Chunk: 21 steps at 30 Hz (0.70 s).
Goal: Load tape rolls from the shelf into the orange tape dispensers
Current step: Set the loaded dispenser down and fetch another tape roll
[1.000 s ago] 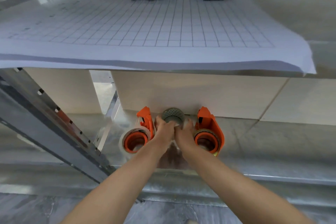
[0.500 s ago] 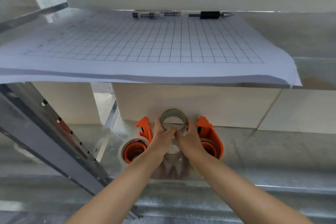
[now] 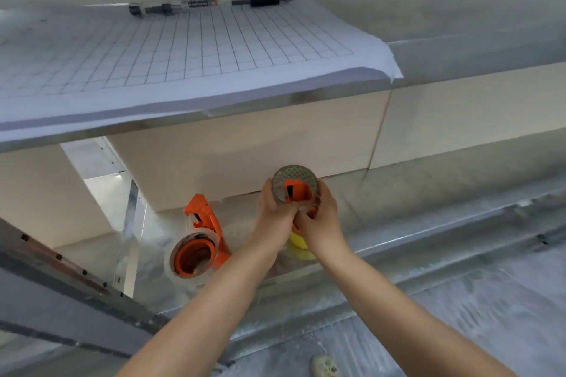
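Tape roll (image 3: 294,173), gripped by left hand (image 3: 272,214) and right hand (image 3: 321,219) above the lower shelf (image 3: 398,196), has shifted rightward over the right orange dispenser (image 3: 301,191), now showing through its core, so seating looks underway.

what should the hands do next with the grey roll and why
Probably ease the grey roll down onto the hub of the right dispenser: left hand and right hand both hold it, orange shows through its core, and the left dispenser already carries a clear roll.
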Available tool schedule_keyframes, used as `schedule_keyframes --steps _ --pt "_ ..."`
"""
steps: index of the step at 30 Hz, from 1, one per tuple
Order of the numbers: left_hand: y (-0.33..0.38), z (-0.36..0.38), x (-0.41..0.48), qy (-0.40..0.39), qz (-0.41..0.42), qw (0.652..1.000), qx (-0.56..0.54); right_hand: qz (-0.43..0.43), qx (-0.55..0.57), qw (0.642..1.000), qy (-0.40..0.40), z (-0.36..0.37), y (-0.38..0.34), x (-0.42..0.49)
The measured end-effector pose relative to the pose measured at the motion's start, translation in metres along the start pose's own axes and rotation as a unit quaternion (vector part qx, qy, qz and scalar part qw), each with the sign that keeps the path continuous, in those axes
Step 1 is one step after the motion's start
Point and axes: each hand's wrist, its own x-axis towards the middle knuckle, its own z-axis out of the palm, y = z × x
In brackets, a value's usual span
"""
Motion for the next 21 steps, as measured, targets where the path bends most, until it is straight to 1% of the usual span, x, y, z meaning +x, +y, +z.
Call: schedule_keyframes --steps 4,7,12,15,17,21 --pt "-0.005 0.017 -0.01 -0.046 0.021 0.999 -0.004 0.015 -0.011 0.999 0.041 -0.021 0.007 -0.013" --pt "-0.01 0.029 -0.016 -0.092 0.037 0.995 0.026 0.027 -0.001 0.997 0.066 -0.04 0.01 -0.023" --pt "-0.01 0.055 -0.026 -0.165 0.101 0.98 0.054 0.032 0.025 0.992 0.116 -0.076 0.018 -0.04" --pt "-0.011 0.075 -0.028 -0.203 0.112 0.971 0.059 0.04 0.039 0.987 0.15 -0.097 0.024 -0.046" --pt "-0.012 0.09 -0.032 -0.215 0.116 0.967 0.073 0.04 0.044 0.984 0.168 -0.112 0.028 -0.049" --pt "-0.012 0.131 -0.037 -0.253 0.112 0.956 0.095 0.026 0.057 0.978 0.201 -0.151 0.035 -0.052"
